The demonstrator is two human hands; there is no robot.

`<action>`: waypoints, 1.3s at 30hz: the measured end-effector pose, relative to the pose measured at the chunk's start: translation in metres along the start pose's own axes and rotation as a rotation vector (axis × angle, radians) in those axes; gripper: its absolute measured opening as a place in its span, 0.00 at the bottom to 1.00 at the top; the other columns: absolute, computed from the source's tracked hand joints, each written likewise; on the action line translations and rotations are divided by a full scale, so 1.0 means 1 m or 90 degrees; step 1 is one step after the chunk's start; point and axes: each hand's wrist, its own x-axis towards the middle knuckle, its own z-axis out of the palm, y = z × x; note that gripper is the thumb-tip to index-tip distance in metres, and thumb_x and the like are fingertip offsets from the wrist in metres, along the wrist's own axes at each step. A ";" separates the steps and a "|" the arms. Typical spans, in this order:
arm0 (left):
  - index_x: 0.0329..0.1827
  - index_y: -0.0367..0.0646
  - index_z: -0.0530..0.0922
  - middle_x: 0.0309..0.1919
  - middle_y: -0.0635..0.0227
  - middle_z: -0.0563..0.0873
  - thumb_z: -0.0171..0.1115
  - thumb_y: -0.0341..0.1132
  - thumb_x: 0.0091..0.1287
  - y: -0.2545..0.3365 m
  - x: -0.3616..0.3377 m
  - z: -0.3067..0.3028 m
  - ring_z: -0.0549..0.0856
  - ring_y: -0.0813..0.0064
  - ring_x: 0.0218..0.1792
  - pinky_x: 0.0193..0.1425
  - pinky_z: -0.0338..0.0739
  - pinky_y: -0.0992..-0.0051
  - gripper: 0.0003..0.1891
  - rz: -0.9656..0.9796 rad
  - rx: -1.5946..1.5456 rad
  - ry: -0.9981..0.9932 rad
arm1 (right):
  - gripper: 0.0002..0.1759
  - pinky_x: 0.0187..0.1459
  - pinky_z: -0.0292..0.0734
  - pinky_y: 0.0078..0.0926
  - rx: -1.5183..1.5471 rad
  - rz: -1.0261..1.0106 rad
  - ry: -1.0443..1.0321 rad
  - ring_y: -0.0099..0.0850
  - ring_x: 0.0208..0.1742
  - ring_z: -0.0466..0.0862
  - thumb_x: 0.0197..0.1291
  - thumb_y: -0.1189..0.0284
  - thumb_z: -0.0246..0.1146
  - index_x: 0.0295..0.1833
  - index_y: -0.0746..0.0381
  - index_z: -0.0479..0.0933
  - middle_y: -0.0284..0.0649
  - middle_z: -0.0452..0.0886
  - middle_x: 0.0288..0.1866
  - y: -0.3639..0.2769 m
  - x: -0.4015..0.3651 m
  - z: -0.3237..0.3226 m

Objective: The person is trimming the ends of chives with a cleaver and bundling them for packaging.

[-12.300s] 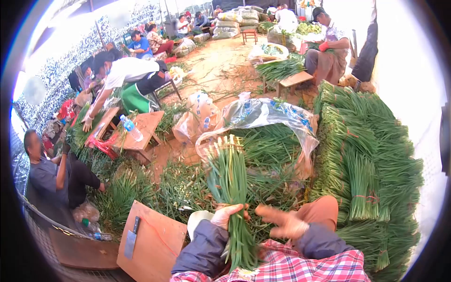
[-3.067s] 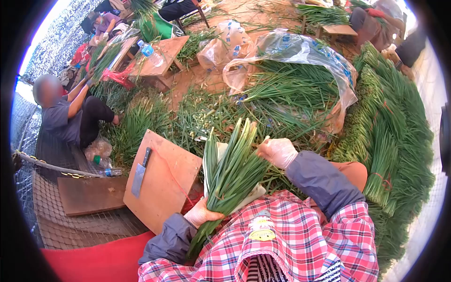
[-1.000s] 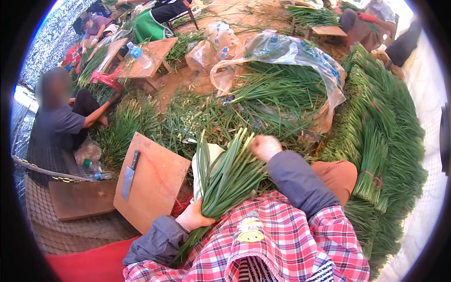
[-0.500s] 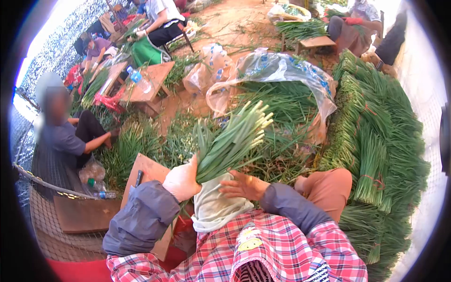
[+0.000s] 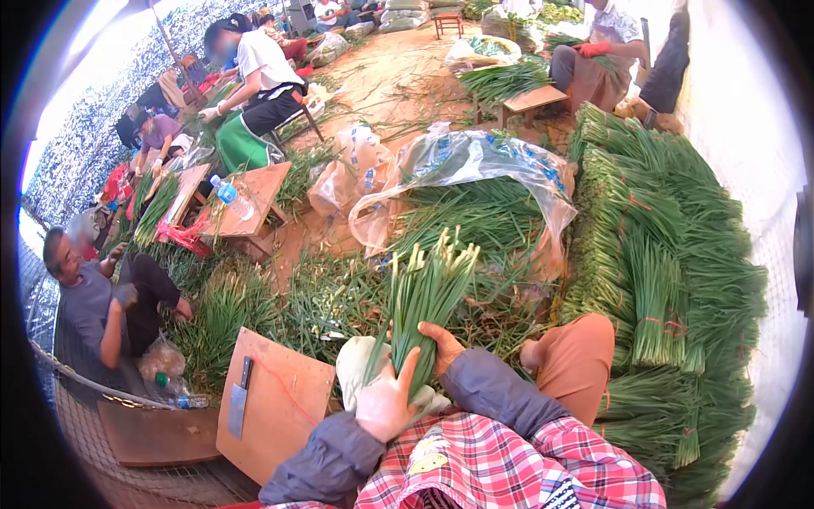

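Note:
A bunch of long green stalks with pale cut ends (image 5: 434,293) stands nearly upright over my lap, pale ends up. My left hand (image 5: 387,399), in a pale glove, is closed round the lower left of the bunch. Bare, my right hand (image 5: 441,346) wraps its right side a little higher. A wooden board (image 5: 275,399) lies to the left of my hands, with a cleaver (image 5: 241,400) and a thin red string (image 5: 284,386) on it.
Tied green bundles (image 5: 657,288) are piled along the right. Loose stalks lie under a clear plastic sheet (image 5: 475,161) ahead. A person (image 5: 85,297) sits at the left; others work farther back near low tables (image 5: 254,199) and a bottle (image 5: 229,197).
The bunch has turned more upright and moved slightly right. My right hand has gone from open beside it to gripping it. The view has shifted, showing more of the board and cleaver.

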 end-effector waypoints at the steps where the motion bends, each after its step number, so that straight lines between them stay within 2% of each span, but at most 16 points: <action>1: 0.71 0.52 0.51 0.41 0.48 0.78 0.69 0.37 0.46 -0.001 -0.009 -0.008 0.82 0.52 0.29 0.33 0.76 0.61 0.48 0.010 -0.085 0.048 | 0.30 0.57 0.71 0.45 0.010 0.027 0.003 0.44 0.52 0.78 0.50 0.68 0.64 0.60 0.64 0.67 0.49 0.77 0.52 0.001 -0.002 -0.002; 3: 0.71 0.50 0.51 0.44 0.47 0.78 0.72 0.38 0.45 -0.010 -0.025 -0.026 0.83 0.56 0.29 0.30 0.77 0.64 0.49 0.033 -0.255 0.142 | 0.30 0.57 0.72 0.45 -0.007 0.056 0.035 0.44 0.51 0.78 0.48 0.70 0.64 0.59 0.65 0.67 0.50 0.77 0.51 -0.001 0.000 -0.007; 4: 0.72 0.49 0.49 0.41 0.53 0.79 0.73 0.36 0.45 -0.014 -0.032 -0.042 0.83 0.65 0.27 0.28 0.77 0.70 0.51 -0.040 -0.332 0.113 | 0.31 0.57 0.72 0.45 -0.024 0.063 0.030 0.44 0.51 0.78 0.48 0.70 0.64 0.59 0.65 0.67 0.49 0.77 0.51 -0.001 -0.006 0.002; 7: 0.73 0.51 0.47 0.46 0.58 0.77 0.72 0.26 0.44 -0.081 -0.036 -0.014 0.82 0.69 0.38 0.39 0.79 0.71 0.54 -0.153 -0.636 0.227 | 0.34 0.58 0.72 0.44 -0.061 0.074 -0.011 0.42 0.52 0.78 0.44 0.69 0.67 0.59 0.66 0.67 0.48 0.77 0.52 0.000 -0.011 0.019; 10: 0.72 0.49 0.48 0.57 0.56 0.70 0.70 0.22 0.43 -0.067 -0.017 0.001 0.74 0.67 0.54 0.54 0.73 0.65 0.52 -0.127 -0.837 0.384 | 0.36 0.60 0.70 0.39 -0.085 0.077 -0.051 0.39 0.53 0.78 0.41 0.70 0.69 0.60 0.65 0.67 0.45 0.77 0.53 0.004 -0.013 0.027; 11: 0.71 0.47 0.50 0.64 0.57 0.62 0.70 0.22 0.40 -0.068 -0.013 0.016 0.64 0.68 0.62 0.64 0.64 0.64 0.52 -0.113 -0.938 0.272 | 0.36 0.60 0.70 0.38 -0.087 0.067 -0.050 0.38 0.53 0.78 0.41 0.70 0.69 0.60 0.65 0.67 0.44 0.77 0.53 0.007 -0.012 0.027; 12: 0.70 0.45 0.51 0.61 0.60 0.65 0.71 0.22 0.39 -0.050 -0.006 0.027 0.68 0.68 0.60 0.63 0.65 0.67 0.52 0.012 -0.991 0.240 | 0.35 0.60 0.70 0.37 -0.088 0.056 -0.049 0.38 0.52 0.78 0.41 0.70 0.69 0.60 0.64 0.67 0.44 0.77 0.53 0.011 -0.011 0.026; 13: 0.69 0.44 0.51 0.59 0.63 0.67 0.72 0.21 0.39 -0.041 -0.003 0.046 0.69 0.69 0.58 0.62 0.66 0.70 0.52 0.060 -0.823 0.183 | 0.35 0.60 0.69 0.36 -0.090 0.044 -0.048 0.37 0.52 0.78 0.42 0.71 0.68 0.59 0.64 0.68 0.43 0.77 0.53 0.014 -0.009 0.023; 15: 0.67 0.42 0.53 0.56 0.65 0.70 0.73 0.22 0.41 -0.009 -0.006 0.069 0.73 0.72 0.54 0.56 0.71 0.71 0.48 -0.035 -1.086 0.033 | 0.32 0.54 0.74 0.33 -0.086 0.039 -0.041 0.35 0.49 0.79 0.43 0.73 0.68 0.58 0.65 0.69 0.43 0.78 0.51 0.019 -0.010 0.014; 20: 0.48 0.37 0.74 0.39 0.67 0.81 0.67 0.21 0.48 -0.011 -0.001 0.088 0.81 0.70 0.39 0.47 0.77 0.73 0.22 -0.158 -1.168 -0.020 | 0.30 0.50 0.77 0.29 -0.161 0.001 -0.025 0.32 0.47 0.80 0.43 0.75 0.68 0.57 0.65 0.70 0.41 0.79 0.49 0.019 -0.015 0.021; 24: 0.51 0.36 0.72 0.36 0.61 0.82 0.63 0.18 0.51 -0.020 -0.006 0.084 0.83 0.67 0.33 0.36 0.79 0.71 0.22 -0.186 -1.277 -0.148 | 0.31 0.51 0.74 0.32 -0.430 -0.061 0.058 0.33 0.52 0.77 0.46 0.75 0.66 0.59 0.63 0.67 0.41 0.76 0.53 0.007 -0.015 0.019; 27: 0.51 0.37 0.74 0.38 0.66 0.82 0.65 0.19 0.50 -0.036 -0.017 0.055 0.82 0.72 0.37 0.40 0.79 0.73 0.22 -0.162 -1.174 -0.136 | 0.38 0.56 0.69 0.33 -0.619 -0.103 0.092 0.31 0.54 0.75 0.46 0.75 0.68 0.65 0.62 0.63 0.42 0.76 0.54 -0.024 -0.019 0.013; 29: 0.51 0.37 0.75 0.41 0.66 0.83 0.66 0.20 0.49 -0.046 -0.027 0.035 0.82 0.73 0.39 0.41 0.78 0.75 0.23 -0.131 -1.074 -0.066 | 0.45 0.56 0.68 0.35 -0.481 -0.176 0.050 0.32 0.58 0.71 0.46 0.75 0.69 0.70 0.58 0.55 0.41 0.71 0.60 -0.061 -0.022 0.022; 31: 0.50 0.37 0.75 0.43 0.66 0.83 0.68 0.20 0.47 -0.061 -0.036 0.022 0.82 0.74 0.40 0.44 0.77 0.75 0.24 -0.095 -0.969 -0.021 | 0.48 0.53 0.70 0.33 -0.512 -0.339 0.072 0.30 0.54 0.72 0.45 0.76 0.69 0.71 0.55 0.53 0.38 0.71 0.58 -0.092 -0.032 0.046; 33: 0.51 0.36 0.76 0.43 0.65 0.83 0.69 0.20 0.45 -0.073 -0.045 0.014 0.81 0.74 0.41 0.48 0.75 0.74 0.25 -0.058 -0.921 0.013 | 0.47 0.48 0.72 0.29 -0.660 -0.351 0.083 0.26 0.48 0.72 0.43 0.75 0.71 0.70 0.54 0.56 0.37 0.72 0.53 -0.121 -0.034 0.071; 39: 0.48 0.36 0.74 0.42 0.66 0.83 0.71 0.23 0.43 -0.101 -0.068 0.036 0.81 0.75 0.43 0.51 0.74 0.73 0.25 -0.141 -0.806 0.011 | 0.43 0.43 0.74 0.23 -1.220 -0.082 0.031 0.26 0.37 0.78 0.37 0.70 0.75 0.64 0.57 0.66 0.37 0.77 0.40 -0.122 -0.007 0.113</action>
